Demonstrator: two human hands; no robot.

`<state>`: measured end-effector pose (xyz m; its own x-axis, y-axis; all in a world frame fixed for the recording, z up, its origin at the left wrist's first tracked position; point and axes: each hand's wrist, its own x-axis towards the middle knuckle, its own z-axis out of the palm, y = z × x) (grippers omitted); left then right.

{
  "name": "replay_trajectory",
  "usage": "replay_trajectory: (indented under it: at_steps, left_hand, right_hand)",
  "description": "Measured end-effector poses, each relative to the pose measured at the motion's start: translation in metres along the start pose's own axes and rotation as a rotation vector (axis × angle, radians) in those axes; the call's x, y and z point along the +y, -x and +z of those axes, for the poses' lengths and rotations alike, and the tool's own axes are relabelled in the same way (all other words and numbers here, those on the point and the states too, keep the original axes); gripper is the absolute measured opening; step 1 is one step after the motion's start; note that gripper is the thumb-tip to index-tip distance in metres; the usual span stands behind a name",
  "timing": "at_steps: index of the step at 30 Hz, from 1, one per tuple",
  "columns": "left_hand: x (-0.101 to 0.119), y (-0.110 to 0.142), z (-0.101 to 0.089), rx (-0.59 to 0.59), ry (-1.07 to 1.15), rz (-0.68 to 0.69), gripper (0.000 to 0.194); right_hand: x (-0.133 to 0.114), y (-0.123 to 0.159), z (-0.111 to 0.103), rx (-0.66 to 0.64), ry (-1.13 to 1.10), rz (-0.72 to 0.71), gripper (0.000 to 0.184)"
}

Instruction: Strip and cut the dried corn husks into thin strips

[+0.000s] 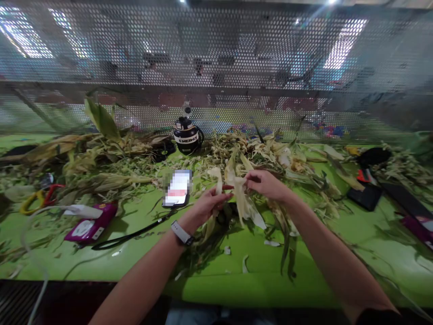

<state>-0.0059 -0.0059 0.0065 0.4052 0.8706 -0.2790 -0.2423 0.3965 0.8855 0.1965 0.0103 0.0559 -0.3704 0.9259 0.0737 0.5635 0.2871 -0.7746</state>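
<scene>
Above the table (260,264), the left hand (209,203), at the husk's (241,198) nine o'clock, curls narrowly, its grip unclear; the right hand (265,184), at two, pinches the husk. Its long axis runs eleven to five o'clock, loose tips pointing to five. Beyond, toward half past ten, stands the bottle (187,141).

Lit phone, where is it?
In the head view, the phone lies left of centre on the green table, left of the left hand, a black strap at its near edge.
</scene>
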Motion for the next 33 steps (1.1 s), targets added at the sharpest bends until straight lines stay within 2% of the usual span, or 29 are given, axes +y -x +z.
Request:
replay_trajectory:
  at_steps: [3, 9, 11, 13, 15, 16, 18, 21, 24, 26, 28, 29, 30, 33]
  left_hand:
    - [-0.002, 0.006, 0.009, -0.038, -0.081, 0.062, 0.037]
    - [-0.001, 0.006, 0.014, 0.057, -0.148, 0.092, 0.035]
    - [-0.001, 0.004, 0.012, 0.074, -0.135, 0.096, 0.035]
    - [-0.002, 0.002, 0.010, 0.091, -0.099, 0.083, 0.035]
    - [-0.003, 0.001, 0.008, 0.100, -0.059, 0.065, 0.035]
    - [-0.004, 0.000, 0.007, 0.107, -0.045, 0.063, 0.035]
    - [-0.004, -0.002, 0.005, 0.146, -0.018, 0.075, 0.035]
    - [-0.002, -0.006, 0.000, 0.250, 0.081, 0.099, 0.036]
    - [0.001, -0.007, 0.000, 0.309, 0.159, 0.113, 0.037]
    - [0.001, -0.006, 0.002, 0.307, 0.133, 0.134, 0.036]
    - [0.000, -0.003, 0.005, 0.273, 0.065, 0.154, 0.034]
    - [-0.001, -0.002, 0.007, 0.248, 0.025, 0.159, 0.034]
    - [-0.002, 0.000, 0.008, 0.222, -0.010, 0.158, 0.034]
    - [-0.006, 0.003, 0.010, 0.132, -0.080, 0.146, 0.034]
  right_hand:
    - [-0.001, -0.001, 0.007, -0.034, -0.157, 0.023, 0.023]
    - [-0.002, 0.000, 0.002, 0.060, -0.254, 0.055, 0.029]
    - [-0.001, 0.001, 0.002, 0.047, -0.239, 0.060, 0.031]
    - [0.001, 0.002, 0.005, -0.037, -0.238, 0.060, 0.043]
    - [0.002, 0.002, 0.007, -0.195, -0.287, 0.072, 0.050]
    - [0.004, 0.002, 0.007, -0.262, -0.306, 0.075, 0.049]
    - [0.007, 0.001, 0.004, -0.304, -0.305, 0.060, 0.042]
    - [0.016, 0.001, -0.011, -0.240, -0.175, 0.056, 0.033]
    - [0.021, 0.003, -0.024, -0.181, 0.201, 0.130, 0.024]
    - [0.020, 0.003, -0.025, -0.039, 0.423, 0.132, 0.022]
    - [0.013, 0.003, -0.019, 0.124, 0.448, 0.098, 0.025]
    - [0.009, 0.002, -0.014, 0.149, 0.382, 0.090, 0.028]
    - [0.005, 0.002, -0.008, 0.104, 0.277, 0.095, 0.031]
    - [-0.004, 0.001, 0.010, -0.210, -0.089, 0.119, 0.039]
